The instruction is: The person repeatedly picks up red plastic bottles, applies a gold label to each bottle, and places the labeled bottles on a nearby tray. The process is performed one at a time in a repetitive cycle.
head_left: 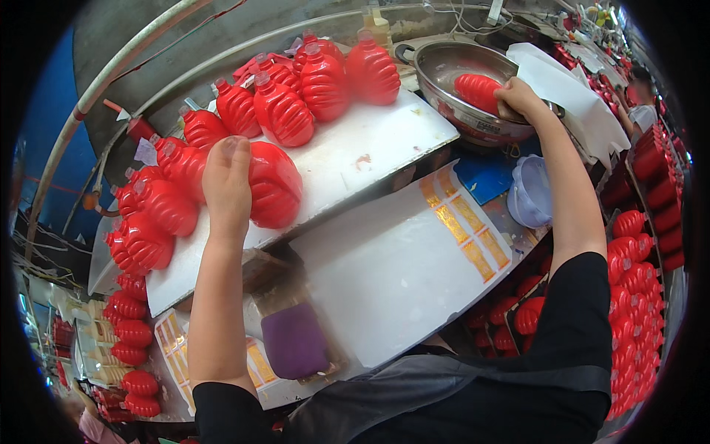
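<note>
My left hand (pixel 228 181) is closed round a red ribbed plastic bottle (pixel 276 185) at the front of a white raised board (pixel 347 159). Its fingers are partly hidden behind the palm. Over a wide metal pan (pixel 473 127) at the back right, my right hand (pixel 518 100) grips another red ribbed bottle (pixel 477 92), which lies tilted on its side inside the rim. Several like red bottles with clear necks (pixel 284 111) stand close together along the board, just beyond and to the left of my left hand.
A white sheet with gold strips (pixel 466 229) covers the near bench. On it sit a purple pad (pixel 294 340) and, further right, a lavender plastic bowl (pixel 530 191). Stacked red bottles (pixel 634 311) fill the right side. A co-worker (pixel 642 103) is at the far right.
</note>
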The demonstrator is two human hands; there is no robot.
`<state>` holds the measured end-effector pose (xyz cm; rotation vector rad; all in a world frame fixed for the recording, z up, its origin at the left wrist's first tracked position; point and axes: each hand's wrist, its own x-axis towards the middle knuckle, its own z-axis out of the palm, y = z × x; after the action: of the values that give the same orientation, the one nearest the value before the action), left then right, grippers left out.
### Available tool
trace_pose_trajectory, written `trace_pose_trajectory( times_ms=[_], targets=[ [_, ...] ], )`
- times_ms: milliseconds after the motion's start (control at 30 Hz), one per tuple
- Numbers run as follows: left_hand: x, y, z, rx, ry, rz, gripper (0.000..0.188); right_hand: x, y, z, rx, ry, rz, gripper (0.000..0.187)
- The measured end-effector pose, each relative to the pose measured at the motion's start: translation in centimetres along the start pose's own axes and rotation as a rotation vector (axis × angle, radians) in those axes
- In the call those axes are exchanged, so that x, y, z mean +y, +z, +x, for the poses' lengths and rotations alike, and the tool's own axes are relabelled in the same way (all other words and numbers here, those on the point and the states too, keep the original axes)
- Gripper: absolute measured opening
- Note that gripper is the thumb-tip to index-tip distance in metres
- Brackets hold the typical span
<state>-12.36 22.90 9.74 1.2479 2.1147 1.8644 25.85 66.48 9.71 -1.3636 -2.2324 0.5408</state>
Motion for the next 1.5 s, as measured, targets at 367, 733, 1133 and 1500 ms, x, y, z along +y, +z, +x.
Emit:
trace_pose_trajectory(
  times_ms=[367, 733, 1133, 1500],
  targets=[
    [2.2, -3.8, -6.1, 0.134, 0.263, 0.233, 0.055, -2.0, -4.0, -1.8, 0.636, -0.269, -0.108, 0.030],
    [7.1, -5.2, -20.9, -0.348, 0.502, 0.448, 0.080, -24.1, 0.2, -22.7, -0.332, -0.674, 0.244, 0.013],
    [-1.1, -10.4, -25.6, 0.071, -0.376, -0.120, 0.073, -33.8, 17.3, -32.9, -0.773, -0.567, 0.517, 0.038],
    [-2.6, -10.8, -25.3, 0.086, -0.511, -0.381, 0.073, -27.8, 21.1, -40.1, -0.866, -0.146, 0.832, 0.094]
  ],
)
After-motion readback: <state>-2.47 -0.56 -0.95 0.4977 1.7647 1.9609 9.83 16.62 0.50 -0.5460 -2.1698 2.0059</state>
